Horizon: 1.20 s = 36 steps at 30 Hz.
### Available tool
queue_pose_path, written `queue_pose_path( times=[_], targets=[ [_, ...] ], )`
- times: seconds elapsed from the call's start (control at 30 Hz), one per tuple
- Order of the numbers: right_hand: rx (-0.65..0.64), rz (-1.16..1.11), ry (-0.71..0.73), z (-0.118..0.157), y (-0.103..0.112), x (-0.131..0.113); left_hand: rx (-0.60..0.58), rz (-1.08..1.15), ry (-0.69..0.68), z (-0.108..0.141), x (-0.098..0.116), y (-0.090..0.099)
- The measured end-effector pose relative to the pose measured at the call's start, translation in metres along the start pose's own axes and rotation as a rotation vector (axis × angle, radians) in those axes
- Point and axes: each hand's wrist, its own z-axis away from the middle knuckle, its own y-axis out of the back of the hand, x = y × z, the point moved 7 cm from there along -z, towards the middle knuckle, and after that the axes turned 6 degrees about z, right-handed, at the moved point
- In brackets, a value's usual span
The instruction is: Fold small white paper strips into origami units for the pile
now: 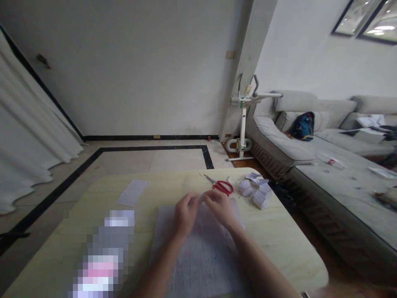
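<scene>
My left hand (186, 209) and my right hand (218, 203) meet above the far edge of a large printed sheet (201, 256) that lies flat under my forearms. Both hands are closed, fingertips pinched together. A whitish sliver of what looks like a small piece of paper (201, 198) shows between them; most of it is hidden by the fingers. Just beyond my right hand lies a pair of scissors (221, 185) with red handles. To the right sit several folded paper pieces (256, 189). A loose white slip (133, 193) rests at the far left.
The pale wooden table (285, 248) has rounded corners. A blurred-out patch (102, 256) covers its left part. A grey sofa (335, 174) stands to the right, with a white exercise machine (243, 120) behind the table. A white curtain (27, 136) hangs at the left.
</scene>
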Motion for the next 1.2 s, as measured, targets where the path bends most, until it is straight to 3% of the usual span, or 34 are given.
queue_pose_path(
  times=[0.23,0.33,0.5,0.67,0.83,1.2],
  targets=[
    [0.051,-0.003,-0.015,0.000,0.003,0.004,-0.049,0.024,-0.092,0.002,0.017,-0.003],
    [0.086,0.050,0.013,0.002,0.007,-0.002,-0.059,0.127,0.015,0.000,0.015,-0.001],
    [0.090,0.070,0.085,0.006,0.007,-0.011,0.021,0.197,0.204,-0.006,0.003,0.007],
    [0.077,0.037,0.083,0.007,0.005,-0.007,-0.177,0.380,0.297,-0.002,-0.001,-0.011],
    [0.118,0.047,0.099,0.005,0.009,-0.008,-0.279,0.445,0.338,0.003,-0.001,-0.022],
    [0.093,-0.043,0.084,0.004,0.009,-0.008,-0.255,0.455,0.357,0.003,-0.005,-0.021]
  ],
)
